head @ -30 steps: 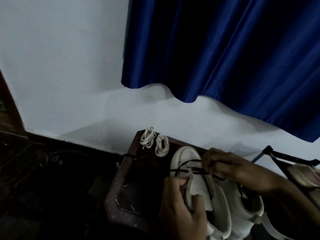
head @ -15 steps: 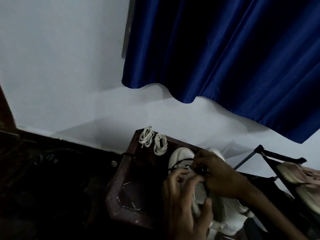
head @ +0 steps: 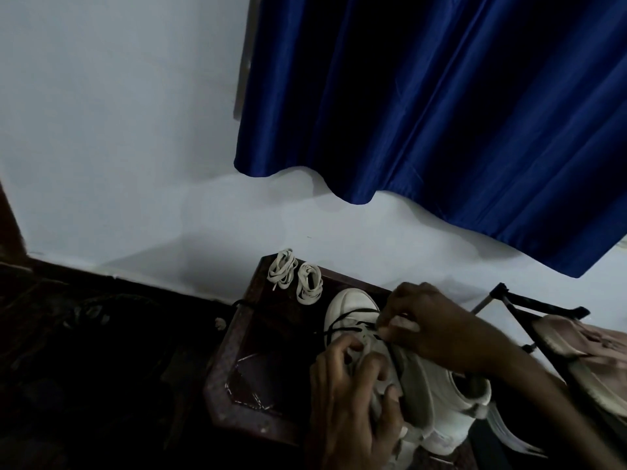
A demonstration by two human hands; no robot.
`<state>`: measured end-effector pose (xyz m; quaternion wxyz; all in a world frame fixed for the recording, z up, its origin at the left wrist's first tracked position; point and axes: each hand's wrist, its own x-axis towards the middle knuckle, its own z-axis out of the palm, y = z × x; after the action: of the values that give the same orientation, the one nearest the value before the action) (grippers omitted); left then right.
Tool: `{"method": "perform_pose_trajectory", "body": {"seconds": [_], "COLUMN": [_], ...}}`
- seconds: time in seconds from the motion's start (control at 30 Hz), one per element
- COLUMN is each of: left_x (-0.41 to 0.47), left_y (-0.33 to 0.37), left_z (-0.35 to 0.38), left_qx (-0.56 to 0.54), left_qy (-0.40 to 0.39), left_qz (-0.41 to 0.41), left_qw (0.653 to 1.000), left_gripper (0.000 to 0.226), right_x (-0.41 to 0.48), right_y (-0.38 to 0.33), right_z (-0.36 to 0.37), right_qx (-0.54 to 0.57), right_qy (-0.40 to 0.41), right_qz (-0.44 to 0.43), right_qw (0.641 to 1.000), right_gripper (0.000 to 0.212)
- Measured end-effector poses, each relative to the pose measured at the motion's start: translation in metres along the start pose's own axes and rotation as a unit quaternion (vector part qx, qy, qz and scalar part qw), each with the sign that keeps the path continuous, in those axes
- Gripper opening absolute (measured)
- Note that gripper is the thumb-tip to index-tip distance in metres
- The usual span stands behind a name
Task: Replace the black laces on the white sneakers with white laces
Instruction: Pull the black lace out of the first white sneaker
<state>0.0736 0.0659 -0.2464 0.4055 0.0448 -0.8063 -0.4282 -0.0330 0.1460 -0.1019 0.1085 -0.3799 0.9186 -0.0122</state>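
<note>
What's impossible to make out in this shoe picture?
Head view only:
- Eyelets of the sneaker: covered by the left hand and right hand.
- What the right hand pinches: too dark and blurred.
- The floor on the left: too dark.
- The pink thing at right: cut by the edge.

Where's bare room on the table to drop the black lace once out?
Free, as far as the dim light shows: the table panel left of the white sneaker, nearer than the two white lace bundles. Crowded: the right side, where left hand and right hand work the sneaker's black lace.
</note>
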Motion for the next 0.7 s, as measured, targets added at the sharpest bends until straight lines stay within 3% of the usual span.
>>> {"method": "perform_pose_trajectory", "body": {"seconds": [0.1, 0.2, 0.37, 0.47, 0.53, 0.7], "left_x": [0.0, -0.001, -0.003, -0.002, -0.003, -0.002], "left_y": [0.001, 0.001, -0.001, -0.004, -0.004, -0.001], "left_z": [-0.001, -0.002, -0.002, -0.001, 0.0, 0.003], "left_qx": [0.002, 0.003, 0.013, 0.016, 0.008, 0.009], "left_qy": [0.001, -0.005, -0.014, -0.014, -0.011, -0.011], "left_qz": [0.002, 0.007, 0.007, 0.014, 0.016, 0.005], "left_qw": [1.0, 1.0, 1.0, 1.0, 1.0, 1.0], "left_gripper": [0.019, 0.019, 0.02, 0.021, 0.021, 0.021], "right_x": [0.013, 0.014, -0.035, -0.039, -0.027, 0.001], "right_y": [-0.007, -0.007, 0.0, 0.017, 0.015, -0.013], "right_z": [0.022, 0.027, -0.04, -0.056, -0.039, 0.01], "right_qx": [-0.057, -0.04, 0.153, 0.024, -0.052, -0.028], "right_qy": [0.022, 0.051, 0.01, 0.02, 0.023, 0.054], "right_qz": [0.002, 0.008, -0.011, 0.058, 0.077, 0.043], "right_qw": [0.998, 0.998, 0.988, 0.998, 0.995, 0.997], "right_gripper": [0.022, 0.017, 0.006, 0.003, 0.019, 0.018]}}
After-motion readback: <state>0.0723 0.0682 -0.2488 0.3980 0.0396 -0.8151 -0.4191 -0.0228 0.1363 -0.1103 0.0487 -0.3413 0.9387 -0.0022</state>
